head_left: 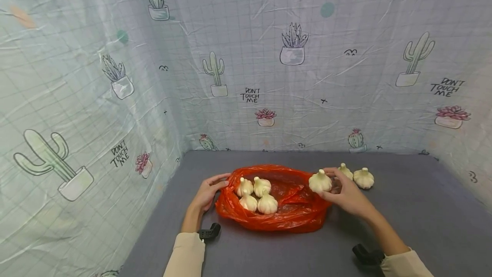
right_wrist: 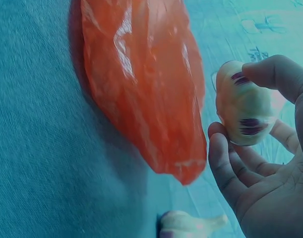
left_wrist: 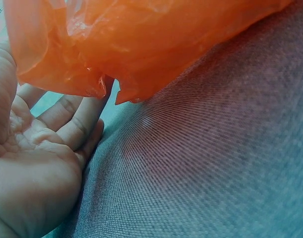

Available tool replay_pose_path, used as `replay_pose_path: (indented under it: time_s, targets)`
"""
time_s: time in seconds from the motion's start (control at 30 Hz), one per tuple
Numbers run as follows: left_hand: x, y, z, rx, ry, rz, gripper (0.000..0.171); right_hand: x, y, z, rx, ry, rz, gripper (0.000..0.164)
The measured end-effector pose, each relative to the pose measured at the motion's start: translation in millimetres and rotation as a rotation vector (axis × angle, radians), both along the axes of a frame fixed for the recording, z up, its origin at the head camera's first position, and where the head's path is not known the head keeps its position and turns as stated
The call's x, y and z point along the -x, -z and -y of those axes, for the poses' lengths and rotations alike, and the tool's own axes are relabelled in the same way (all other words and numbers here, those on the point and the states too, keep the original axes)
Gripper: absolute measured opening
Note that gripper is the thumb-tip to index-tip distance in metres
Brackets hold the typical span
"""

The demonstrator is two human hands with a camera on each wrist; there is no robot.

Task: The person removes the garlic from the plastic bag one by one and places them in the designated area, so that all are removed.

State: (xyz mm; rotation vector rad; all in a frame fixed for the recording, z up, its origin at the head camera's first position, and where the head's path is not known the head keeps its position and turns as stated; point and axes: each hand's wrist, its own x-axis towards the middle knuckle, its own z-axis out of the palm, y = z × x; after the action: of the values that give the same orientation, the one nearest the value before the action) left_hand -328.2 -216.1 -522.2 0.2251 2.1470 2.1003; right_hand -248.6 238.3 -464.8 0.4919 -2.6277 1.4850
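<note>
An open red plastic bag (head_left: 269,221) lies on the table with its rim spread wide. Several white garlic bulbs (head_left: 267,204) sit together in its left half. At the bag's left edge, my left hand (head_left: 206,193) holds the rim between thumb and fingers; the plastic partly hides the fingertips in the left wrist view. My right hand (head_left: 347,193) grips a garlic bulb (head_left: 320,181) above the bag's right end. The right wrist view shows purple marks on this held bulb (right_wrist: 245,104), with thumb and fingers on opposite sides.
Two more garlic bulbs, one partly behind the right hand (head_left: 345,171) and one beside it (head_left: 363,178), stand on the grey table (head_left: 261,255). A cactus-print cloth (head_left: 246,67) hangs along the back and sides.
</note>
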Motion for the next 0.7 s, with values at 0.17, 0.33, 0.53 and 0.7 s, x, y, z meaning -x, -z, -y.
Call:
replay_pose_path:
  time_s: [0.17,0.33,0.53,0.7]
  targets:
    - [-0.2,1.0,-0.2,0.004,-0.006,-0.005,0.042,-0.1,-5.1,-11.6,-0.017,0.023,0.022,0.067]
    - [1.7,0.2,-1.7,-0.004,0.004,0.003,0.042,-0.6,-11.0,-26.8,-0.029,0.056,0.027,0.068]
    - [0.1,-2.1,-1.6,-0.007,0.003,0.005,0.042,2.4,-11.2,-41.2,-0.051,0.09,-0.005,0.069]
    - [-1.3,-2.3,-0.7,-0.019,-0.001,0.009,0.042,5.4,-9.3,-49.8,-0.071,0.099,-0.012,0.068]
